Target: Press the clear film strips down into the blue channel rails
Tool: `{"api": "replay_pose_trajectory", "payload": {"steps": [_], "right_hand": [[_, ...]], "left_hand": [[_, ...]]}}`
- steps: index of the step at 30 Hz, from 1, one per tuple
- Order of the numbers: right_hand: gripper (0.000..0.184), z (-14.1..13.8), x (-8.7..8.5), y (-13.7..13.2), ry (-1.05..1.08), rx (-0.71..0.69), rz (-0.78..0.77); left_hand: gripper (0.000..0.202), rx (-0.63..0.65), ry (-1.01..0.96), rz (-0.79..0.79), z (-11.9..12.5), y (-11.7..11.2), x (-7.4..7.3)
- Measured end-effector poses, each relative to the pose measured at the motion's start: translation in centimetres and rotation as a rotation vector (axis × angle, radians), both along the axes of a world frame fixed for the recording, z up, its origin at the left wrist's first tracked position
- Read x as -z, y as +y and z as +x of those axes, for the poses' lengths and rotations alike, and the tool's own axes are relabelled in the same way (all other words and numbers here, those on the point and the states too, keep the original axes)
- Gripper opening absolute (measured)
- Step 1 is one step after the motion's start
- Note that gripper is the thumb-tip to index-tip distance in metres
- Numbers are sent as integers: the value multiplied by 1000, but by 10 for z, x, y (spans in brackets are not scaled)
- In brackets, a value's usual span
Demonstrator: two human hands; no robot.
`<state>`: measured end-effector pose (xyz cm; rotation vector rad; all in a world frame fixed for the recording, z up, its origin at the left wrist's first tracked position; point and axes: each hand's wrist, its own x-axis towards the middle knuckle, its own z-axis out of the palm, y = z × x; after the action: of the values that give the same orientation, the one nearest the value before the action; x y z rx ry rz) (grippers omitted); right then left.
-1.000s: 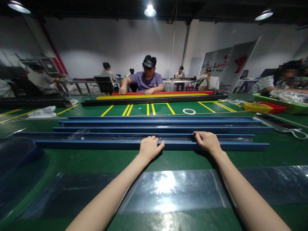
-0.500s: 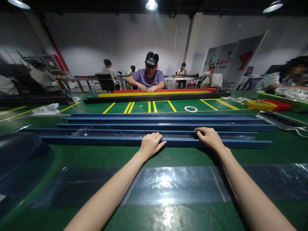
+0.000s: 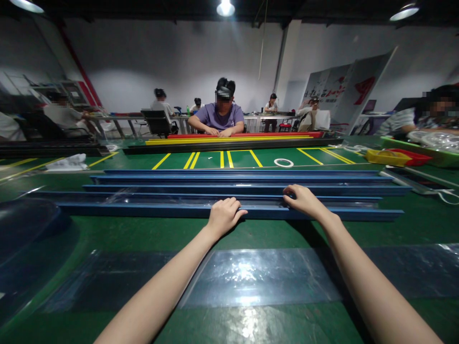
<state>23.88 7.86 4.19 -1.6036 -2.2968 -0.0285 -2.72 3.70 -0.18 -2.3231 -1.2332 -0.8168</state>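
Observation:
A long blue channel strip (image 3: 172, 210) lies crosswise before me, with clear plastic film (image 3: 179, 198) along its inside. My left hand (image 3: 225, 214) is closed over its near rail around the middle, fingers bent over the edge and thumb pointing right along it. Farther right, my right hand (image 3: 303, 200) hovers over the same strip. Its fingers curl toward the thumb in a pinch, tips close together at the channel; what is between them is too small to make out. Behind it lie more blue strips (image 3: 244, 188), parallel to the first.
A flat clear plastic sheet (image 3: 268, 277) lies nearer me on the green table (image 3: 201, 325). At left is a coil of dark-blue sheet (image 3: 28, 248). Beyond are a white ring (image 3: 283, 163), yellow strips (image 3: 229, 140), a yellow tray (image 3: 387, 157) and a co-worker (image 3: 224, 114) seated opposite.
My right hand has moved slightly left along the strip and lifted a little, its fingers bending more. My left hand stays at the same place on the rail.

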Motion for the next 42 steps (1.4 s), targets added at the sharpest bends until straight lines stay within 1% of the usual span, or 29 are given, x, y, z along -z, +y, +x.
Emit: {"api": "replay_pose_trajectory", "payload": {"steps": [2, 4, 7, 11, 15, 20, 25, 30, 35, 37, 42], "right_hand": [[21, -12, -4, -3, 58, -53, 75], [22, -25, -9, -8, 94, -116, 83], [28, -42, -15, -16, 115, -189, -25], [35, -54, -16, -22, 119, -223, -134], [36, -55, -12, -22, 168, -227, -202], [32, -50, -7, -17, 177, -290, -290], [30, -47, -7, -16, 155, -315, -282], [32, -48, -9, -17, 112, -274, -222], [31, -50, -9, -16, 65, -268, -166], [30, -51, -9, -16, 69, -255, -168], [30, -54, -7, -15, 109, -243, -230]], "left_hand": [[32, -4, 0, 4, 0, 0, 0], [32, -7, 2, 8, 0, 0, 0], [33, -15, 15, 21, 0, 0, 0], [35, -31, 37, 25, 0, -1, -1], [36, -41, 48, 28, 0, -1, -1], [36, -56, 61, 33, 1, -2, -2], [36, -61, 60, 38, 1, -2, -2], [36, -67, 60, 33, 1, -3, -2], [37, -74, 70, 44, 0, -3, -2], [38, -74, 72, 48, 0, -3, -2], [38, -74, 77, 37, 0, -4, -3]]}}
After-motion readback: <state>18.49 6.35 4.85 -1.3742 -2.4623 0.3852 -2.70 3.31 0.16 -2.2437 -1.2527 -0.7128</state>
